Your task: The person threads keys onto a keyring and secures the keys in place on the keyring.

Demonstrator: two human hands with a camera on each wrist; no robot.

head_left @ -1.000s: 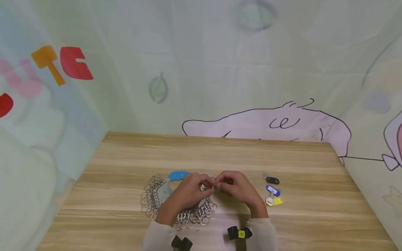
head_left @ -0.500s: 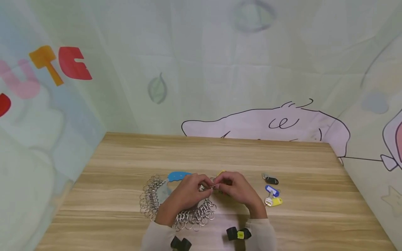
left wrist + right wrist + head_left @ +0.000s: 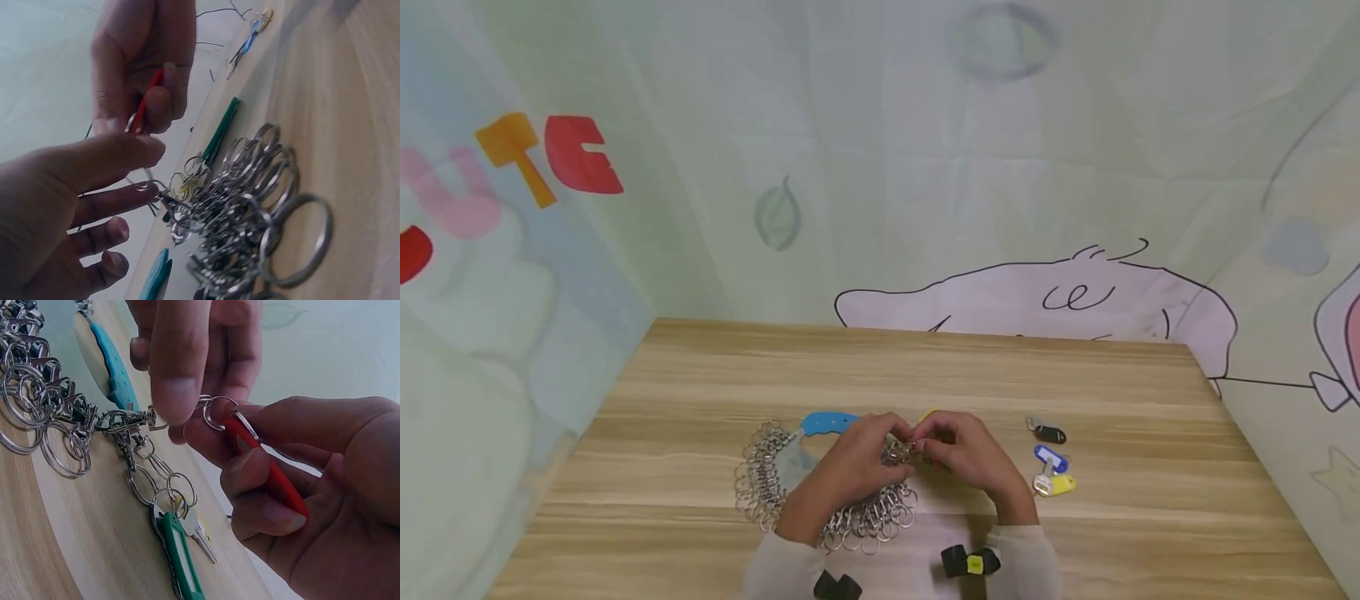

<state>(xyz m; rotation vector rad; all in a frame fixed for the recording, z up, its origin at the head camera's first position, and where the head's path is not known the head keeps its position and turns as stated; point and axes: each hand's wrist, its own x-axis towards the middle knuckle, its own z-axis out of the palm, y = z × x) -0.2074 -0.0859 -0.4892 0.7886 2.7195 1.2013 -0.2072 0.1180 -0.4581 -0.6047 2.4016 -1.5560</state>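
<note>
My right hand (image 3: 325, 469) pinches a red key tag (image 3: 275, 475) between curled fingers and thumb. At the tag's end is a thin split ring (image 3: 219, 409), which the left thumb and fingers pinch from the other side. My left hand (image 3: 857, 458) is over a large holder with many metal rings and clips (image 3: 244, 206); in the head view it hides part of them. From the holder's clips hang a green key tag (image 3: 181, 556) and a silver key (image 3: 199, 536). The holder's blue handle (image 3: 829, 423) lies behind the left hand.
On the wooden table (image 3: 1150, 533), right of the hands, lie a black key tag (image 3: 1049, 434), a blue key tag (image 3: 1051, 457) and a yellow key tag (image 3: 1063, 485) with a key. A printed cloth (image 3: 910, 208) hangs behind the table.
The left fingers have spread a little, and more of the metal clips show beside them. A bit of red now shows between the fingertips. Both hands otherwise stay in place.
</note>
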